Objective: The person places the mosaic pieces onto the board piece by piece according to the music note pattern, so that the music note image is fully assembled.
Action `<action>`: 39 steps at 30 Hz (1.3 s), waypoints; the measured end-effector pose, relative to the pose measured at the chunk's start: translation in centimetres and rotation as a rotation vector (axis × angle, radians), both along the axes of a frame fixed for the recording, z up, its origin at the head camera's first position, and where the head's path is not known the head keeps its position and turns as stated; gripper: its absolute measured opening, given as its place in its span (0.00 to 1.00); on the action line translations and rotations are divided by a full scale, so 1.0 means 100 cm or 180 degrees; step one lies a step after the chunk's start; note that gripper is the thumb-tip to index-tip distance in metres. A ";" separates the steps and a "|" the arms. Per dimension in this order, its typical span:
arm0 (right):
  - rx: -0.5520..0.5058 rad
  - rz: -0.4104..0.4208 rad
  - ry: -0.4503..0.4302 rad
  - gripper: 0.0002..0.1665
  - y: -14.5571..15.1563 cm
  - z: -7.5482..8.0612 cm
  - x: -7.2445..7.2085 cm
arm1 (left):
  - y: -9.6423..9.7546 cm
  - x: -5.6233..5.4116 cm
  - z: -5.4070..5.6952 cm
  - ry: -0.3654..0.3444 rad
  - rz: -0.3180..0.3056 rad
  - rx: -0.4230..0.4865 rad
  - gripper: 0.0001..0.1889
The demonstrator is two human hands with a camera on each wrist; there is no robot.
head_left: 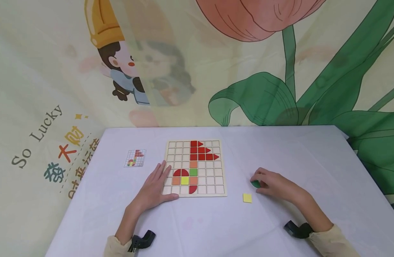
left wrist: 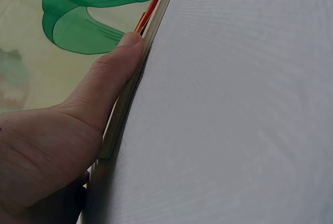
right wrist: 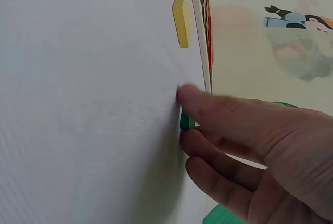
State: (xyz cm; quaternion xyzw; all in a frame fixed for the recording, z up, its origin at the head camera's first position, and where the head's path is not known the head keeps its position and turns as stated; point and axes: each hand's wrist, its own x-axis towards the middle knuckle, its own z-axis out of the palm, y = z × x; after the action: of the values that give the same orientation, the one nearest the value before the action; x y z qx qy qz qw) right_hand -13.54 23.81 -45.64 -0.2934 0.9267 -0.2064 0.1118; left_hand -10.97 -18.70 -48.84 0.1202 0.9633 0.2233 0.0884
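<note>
A square wooden grid board [head_left: 209, 178] lies on the table with red, orange, green and yellow pieces set in several of its cells. My left hand [head_left: 153, 185] rests at its lower left corner, fingers extended along the left side and thumb [left wrist: 117, 62] on the near edge. To the right of the board, my right hand [head_left: 274, 182] pinches a green piece [head_left: 256, 184] with a curved edge. In the right wrist view, the green piece [right wrist: 186, 120] shows between thumb and fingers, close to the tabletop. A yellow square block [head_left: 247, 198] lies just left of that hand.
A small pattern card [head_left: 135, 158] with a printed coloured grid lies left of the board. The white-clothed table [head_left: 200, 228] ends at the back against a printed curtain [head_left: 184, 71]. Black wrist-worn devices [head_left: 297, 229] sit by both sleeves.
</note>
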 end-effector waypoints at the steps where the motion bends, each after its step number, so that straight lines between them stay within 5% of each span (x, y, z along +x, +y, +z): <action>1: 0.0012 0.0023 -0.0012 0.17 0.000 0.000 0.000 | 0.000 0.000 0.000 -0.0001 0.0003 -0.0001 0.57; 11: -0.0232 0.0243 0.0455 0.14 -0.028 0.010 -0.001 | -0.001 -0.001 0.000 -0.0021 0.0003 0.0028 0.57; 18: -0.0473 0.0706 0.0323 0.15 -0.121 0.027 -0.001 | -0.004 -0.001 0.001 -0.0014 0.0010 -0.0001 0.57; 24: -0.0548 0.1201 0.0180 0.12 -0.199 0.015 -0.003 | -0.003 -0.002 0.001 0.0069 -0.0116 0.0016 0.56; 39: -0.0022 0.1146 0.0597 0.07 -0.239 -0.004 0.003 | -0.006 0.003 0.002 0.0129 -0.0177 -0.0023 0.55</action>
State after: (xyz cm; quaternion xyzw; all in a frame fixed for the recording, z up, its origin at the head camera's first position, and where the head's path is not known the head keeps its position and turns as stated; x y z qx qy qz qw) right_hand -13.24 -0.13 -46.09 -0.4727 0.8649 -0.1581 0.0591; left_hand -10.64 -19.28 -48.69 0.1512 0.9619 0.2147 0.0755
